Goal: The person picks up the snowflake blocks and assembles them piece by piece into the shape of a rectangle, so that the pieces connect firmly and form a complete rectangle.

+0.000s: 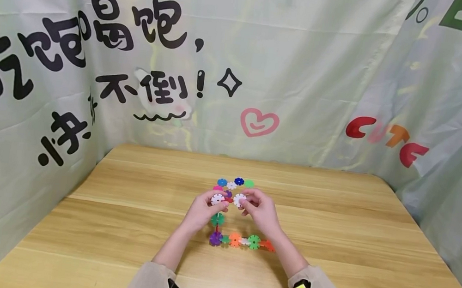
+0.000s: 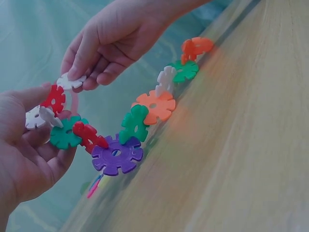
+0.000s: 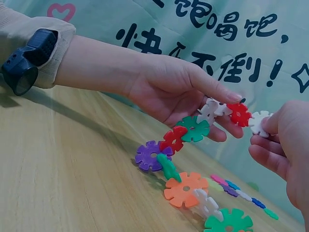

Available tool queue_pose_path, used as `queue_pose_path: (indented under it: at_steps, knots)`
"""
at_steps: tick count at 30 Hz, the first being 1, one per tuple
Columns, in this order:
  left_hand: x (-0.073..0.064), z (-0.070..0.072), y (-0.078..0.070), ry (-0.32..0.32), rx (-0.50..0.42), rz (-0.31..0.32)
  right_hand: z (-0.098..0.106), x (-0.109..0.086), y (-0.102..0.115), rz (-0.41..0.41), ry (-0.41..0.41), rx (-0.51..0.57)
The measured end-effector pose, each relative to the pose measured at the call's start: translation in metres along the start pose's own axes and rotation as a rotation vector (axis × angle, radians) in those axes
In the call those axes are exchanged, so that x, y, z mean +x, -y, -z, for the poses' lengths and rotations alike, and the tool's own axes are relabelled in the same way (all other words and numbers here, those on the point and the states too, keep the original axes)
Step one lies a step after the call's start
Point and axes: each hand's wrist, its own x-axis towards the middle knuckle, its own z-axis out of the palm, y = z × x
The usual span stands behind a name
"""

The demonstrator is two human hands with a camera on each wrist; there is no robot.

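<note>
A chain of notched plastic snowflake discs bends at a purple disc [image 1: 216, 238]; one arm of it rises to the hands. My left hand [image 1: 200, 211] grips that raised end by a white disc [image 1: 217, 199], next to a red disc [image 3: 240, 114] that sticks out towards the right. Between thumb and fingers, my right hand [image 1: 262, 210] pinches another white disc [image 3: 260, 123] at the red disc's edge; whether their slots interlock I cannot tell. Below the left hand hang a green disc [image 2: 66, 133] and a red disc [image 2: 90, 136].
The chain's other arm, with an orange disc [image 1: 234, 240] and a green disc [image 1: 253, 242], runs right along the wooden table [image 1: 121, 244]. Behind the hands lie several discs, including a blue one [image 1: 222, 182] and a light green one [image 1: 249, 183]. A printed curtain [image 1: 316, 78] surrounds the table.
</note>
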Motion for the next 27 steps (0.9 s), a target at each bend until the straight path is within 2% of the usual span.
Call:
queue_pose_path:
  at_steps: [7, 12, 20, 22, 27]
  knots:
    - [-0.001, 0.000, -0.002, -0.004, 0.050, -0.017, -0.003, -0.001, 0.001, 0.039, -0.021, -0.005]
    - [-0.002, -0.001, -0.003, 0.004, 0.040, -0.029, -0.004, -0.004, 0.003, 0.059, -0.021, -0.040]
    - [-0.001, -0.002, -0.006, 0.012, 0.049, -0.009, -0.004, -0.003, 0.001, 0.075, -0.021, -0.030]
    - [-0.001, -0.001, -0.005, 0.020, 0.049, -0.014, -0.004, -0.003, 0.001, 0.093, -0.007, -0.019]
    - [0.008, 0.001, 0.013, 0.025, 0.043, 0.003, -0.004, -0.003, -0.001, 0.092, 0.019, -0.010]
